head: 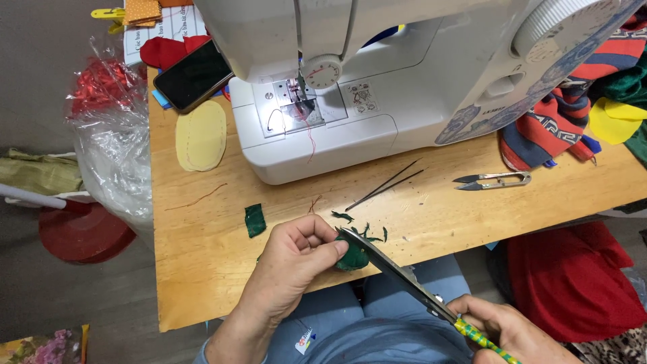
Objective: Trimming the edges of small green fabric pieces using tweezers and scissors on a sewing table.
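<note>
Pinching a small piece of green cloth (352,257) between thumb and fingers, the left hand (296,259) holds it over the near edge of the wooden table (202,263), while the right hand (502,330) is closed around the handle of the scissors (397,273), whose blades touch the cloth. Green scraps (360,226) lie just beyond, then thread snips (492,180), and farthest the white sewing machine (377,81).
</note>
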